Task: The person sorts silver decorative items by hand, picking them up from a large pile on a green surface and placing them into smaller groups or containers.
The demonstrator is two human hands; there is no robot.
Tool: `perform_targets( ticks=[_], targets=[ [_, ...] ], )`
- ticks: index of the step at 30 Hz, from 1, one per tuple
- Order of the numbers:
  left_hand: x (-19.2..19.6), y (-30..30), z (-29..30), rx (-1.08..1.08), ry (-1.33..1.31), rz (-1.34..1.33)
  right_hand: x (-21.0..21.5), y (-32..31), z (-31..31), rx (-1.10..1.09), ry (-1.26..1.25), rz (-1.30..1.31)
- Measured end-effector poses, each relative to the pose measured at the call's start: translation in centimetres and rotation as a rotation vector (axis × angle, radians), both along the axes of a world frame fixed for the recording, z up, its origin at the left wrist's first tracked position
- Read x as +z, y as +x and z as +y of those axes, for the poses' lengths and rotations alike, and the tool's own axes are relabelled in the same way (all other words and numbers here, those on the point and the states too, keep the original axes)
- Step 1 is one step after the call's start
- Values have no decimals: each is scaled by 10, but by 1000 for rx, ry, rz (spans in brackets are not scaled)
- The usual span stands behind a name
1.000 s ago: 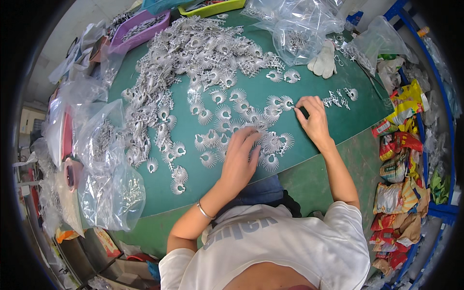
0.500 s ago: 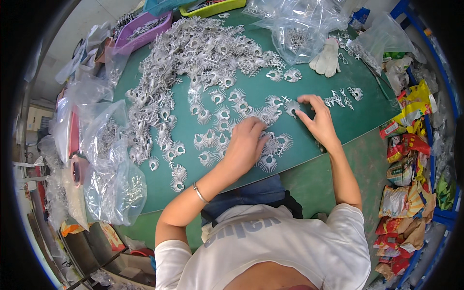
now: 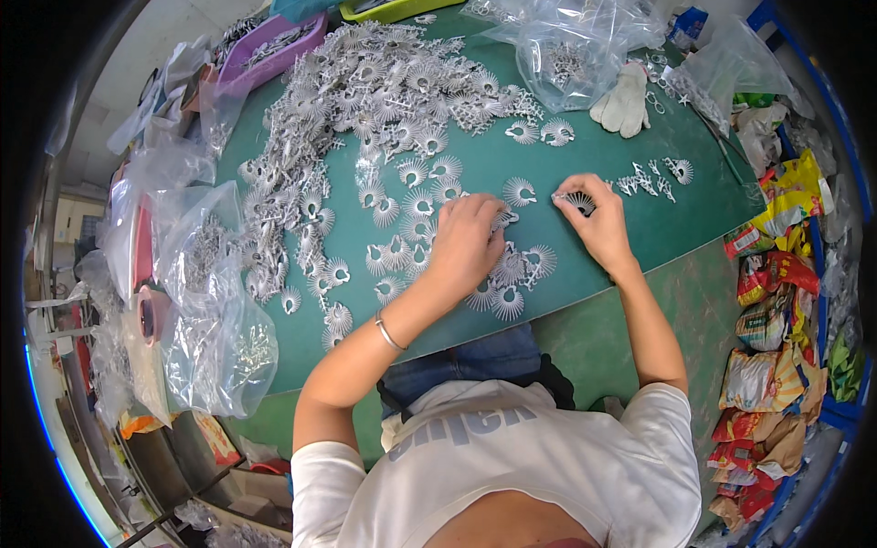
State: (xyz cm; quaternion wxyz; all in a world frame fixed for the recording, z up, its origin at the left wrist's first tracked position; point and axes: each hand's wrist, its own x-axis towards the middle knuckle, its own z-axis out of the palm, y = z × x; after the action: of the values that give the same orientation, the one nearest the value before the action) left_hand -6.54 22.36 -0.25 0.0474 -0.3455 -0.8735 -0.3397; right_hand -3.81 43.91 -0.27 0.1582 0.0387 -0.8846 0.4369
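Note:
My right hand (image 3: 597,226) pinches a grey, fan-shaped metal piece (image 3: 577,203) between thumb and fingers, just over the green table (image 3: 639,151). My left hand (image 3: 466,242) is closed, palm down, around a few similar pieces (image 3: 506,217) that show at its fingertips; how many is hidden beneath it. Loose fan-shaped pieces (image 3: 417,203) lie to its left, and a cluster (image 3: 521,265) lies to its right, close to the near edge. A single fan piece (image 3: 519,192) rests between the two hands.
A large heap of grey metal pieces (image 3: 365,91) covers the far left. Small branched pieces (image 3: 644,180) lie at right. Around them are a white glove (image 3: 623,102), clear bags (image 3: 219,338), a purple tray (image 3: 274,47) and colourful packets (image 3: 776,274) on the right.
My right hand has closed its fingers on a fan-shaped piece that lay on the table before it. My left hand has drawn in over the pieces that lay beside its fingertips.

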Motion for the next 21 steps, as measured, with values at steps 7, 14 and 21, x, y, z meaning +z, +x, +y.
perform_targets(
  ticks=[7, 14, 21],
  targets=[
    [12, 10, -2, 50, -19, 101, 7, -2, -8, 49, -682, -108],
    [28, 13, 1, -114, 745, -1073, 23, 12, -25, 118, 312, 638],
    [22, 12, 4, -56, 729, -881, 22, -10, -20, 51, 334, 644]
  ],
)
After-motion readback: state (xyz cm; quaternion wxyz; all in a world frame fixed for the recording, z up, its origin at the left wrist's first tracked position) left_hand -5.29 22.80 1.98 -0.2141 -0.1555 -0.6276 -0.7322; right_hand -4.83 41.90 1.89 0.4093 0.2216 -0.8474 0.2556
